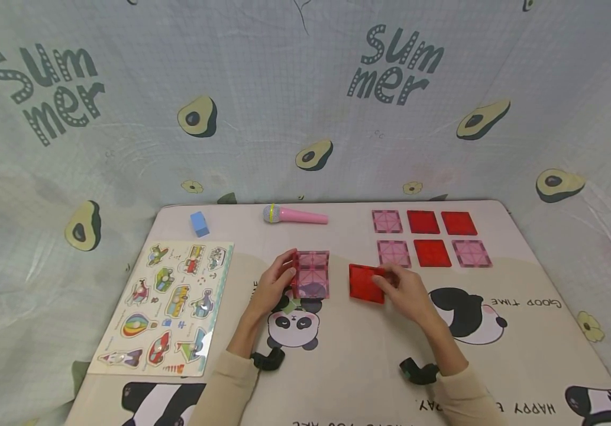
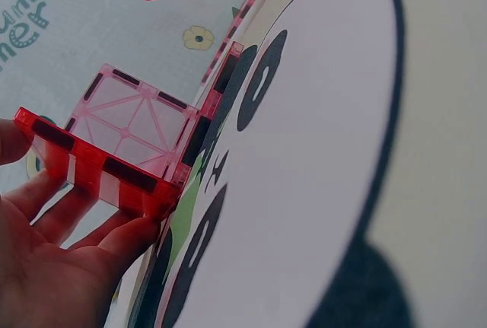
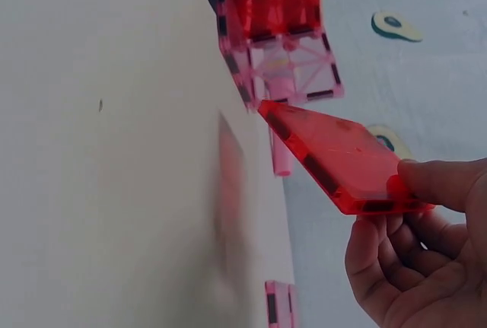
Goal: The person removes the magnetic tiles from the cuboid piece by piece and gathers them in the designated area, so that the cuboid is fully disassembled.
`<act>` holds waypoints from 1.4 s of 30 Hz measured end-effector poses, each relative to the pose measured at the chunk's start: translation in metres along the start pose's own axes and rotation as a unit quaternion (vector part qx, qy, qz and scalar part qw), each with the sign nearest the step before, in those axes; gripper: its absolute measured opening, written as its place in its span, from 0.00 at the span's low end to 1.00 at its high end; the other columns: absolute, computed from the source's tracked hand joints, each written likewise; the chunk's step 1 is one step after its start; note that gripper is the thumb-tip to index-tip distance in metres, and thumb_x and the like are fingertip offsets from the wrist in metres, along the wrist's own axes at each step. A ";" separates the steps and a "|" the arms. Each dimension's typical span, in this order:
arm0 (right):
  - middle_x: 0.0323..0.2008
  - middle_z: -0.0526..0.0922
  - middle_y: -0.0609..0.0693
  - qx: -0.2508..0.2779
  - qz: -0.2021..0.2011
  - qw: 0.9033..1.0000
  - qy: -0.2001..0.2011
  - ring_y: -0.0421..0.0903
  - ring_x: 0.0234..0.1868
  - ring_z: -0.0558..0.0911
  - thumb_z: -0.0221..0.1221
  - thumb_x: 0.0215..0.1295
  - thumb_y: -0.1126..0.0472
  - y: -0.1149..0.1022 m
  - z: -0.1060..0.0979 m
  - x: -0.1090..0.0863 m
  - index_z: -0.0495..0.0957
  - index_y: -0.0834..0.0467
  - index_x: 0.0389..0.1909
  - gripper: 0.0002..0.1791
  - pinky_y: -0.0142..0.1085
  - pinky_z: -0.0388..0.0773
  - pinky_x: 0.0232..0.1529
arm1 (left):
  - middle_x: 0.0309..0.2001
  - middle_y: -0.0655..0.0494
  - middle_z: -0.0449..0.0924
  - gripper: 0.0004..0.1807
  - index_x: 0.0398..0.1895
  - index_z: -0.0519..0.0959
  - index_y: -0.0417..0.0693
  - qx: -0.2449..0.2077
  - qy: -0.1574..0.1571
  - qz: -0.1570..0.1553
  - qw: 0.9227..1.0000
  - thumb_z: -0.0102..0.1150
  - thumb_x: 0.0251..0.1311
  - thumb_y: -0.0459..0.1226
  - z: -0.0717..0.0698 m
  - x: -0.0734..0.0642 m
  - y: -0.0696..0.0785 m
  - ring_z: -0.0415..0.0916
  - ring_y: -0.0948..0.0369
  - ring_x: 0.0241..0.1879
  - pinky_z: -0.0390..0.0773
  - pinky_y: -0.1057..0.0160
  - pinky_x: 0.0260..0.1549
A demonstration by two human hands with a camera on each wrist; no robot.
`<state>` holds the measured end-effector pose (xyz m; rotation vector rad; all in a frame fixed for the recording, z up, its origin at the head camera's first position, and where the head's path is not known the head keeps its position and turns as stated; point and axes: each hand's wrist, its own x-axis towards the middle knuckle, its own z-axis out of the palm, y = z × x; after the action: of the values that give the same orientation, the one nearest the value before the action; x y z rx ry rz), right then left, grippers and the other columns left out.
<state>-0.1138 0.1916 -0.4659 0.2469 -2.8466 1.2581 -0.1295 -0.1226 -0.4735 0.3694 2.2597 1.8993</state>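
Observation:
My left hand [image 1: 275,284] holds a red magnetic tile [image 2: 99,160] standing upright at the left side of a small build, its fingers spread against the outer face. Joined to that red tile are pink see-through magnetic tiles [image 1: 313,278], one standing at the back and one lying flat. To the right of the build, my right hand [image 1: 405,293] pinches another red magnetic tile [image 3: 342,157] by its edge, thumb on one face and fingers on the other. This tile is held tilted above the table, apart from the build.
Two rows of loose tiles, red [image 1: 432,253] and pink [image 1: 394,253], lie at the back right. A pink toy microphone [image 1: 300,215] and a blue block [image 1: 199,224] lie at the back. A vehicle picture puzzle board [image 1: 164,307] covers the left side.

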 end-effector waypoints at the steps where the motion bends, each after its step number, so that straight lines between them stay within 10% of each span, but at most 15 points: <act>1: 0.37 0.85 0.53 0.000 0.004 1.000 0.000 0.46 0.36 0.79 0.64 0.67 0.59 0.002 -0.001 0.000 0.80 0.63 0.53 0.17 0.25 0.79 0.35 | 0.74 0.37 0.61 0.28 0.75 0.59 0.37 0.000 0.000 0.000 1.000 0.46 0.75 0.33 0.000 0.000 0.000 0.62 0.41 0.74 0.69 0.44 0.68; 24: 0.44 0.85 0.61 -0.013 0.090 0.995 0.032 0.53 0.44 0.84 0.64 0.68 0.50 0.038 -0.026 -0.011 0.77 0.64 0.57 0.25 0.17 0.76 0.38 | 0.74 0.35 0.61 0.28 0.75 0.59 0.35 -0.005 -0.001 0.001 1.000 0.46 0.75 0.33 -0.001 0.000 0.000 0.61 0.41 0.74 0.68 0.44 0.69; 42: 0.39 0.85 0.61 -0.058 0.116 0.991 0.023 0.49 0.35 0.78 0.63 0.69 0.52 0.055 -0.032 -0.013 0.79 0.68 0.55 0.24 0.28 0.78 0.31 | 0.73 0.36 0.63 0.27 0.75 0.60 0.36 0.011 0.004 0.005 1.000 0.46 0.75 0.33 -0.001 0.000 -0.001 0.63 0.41 0.73 0.70 0.45 0.67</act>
<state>-0.1107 0.2530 -0.4853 -0.1172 -2.9629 1.1064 -0.1303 -0.1238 -0.4745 0.3762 2.2897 1.8854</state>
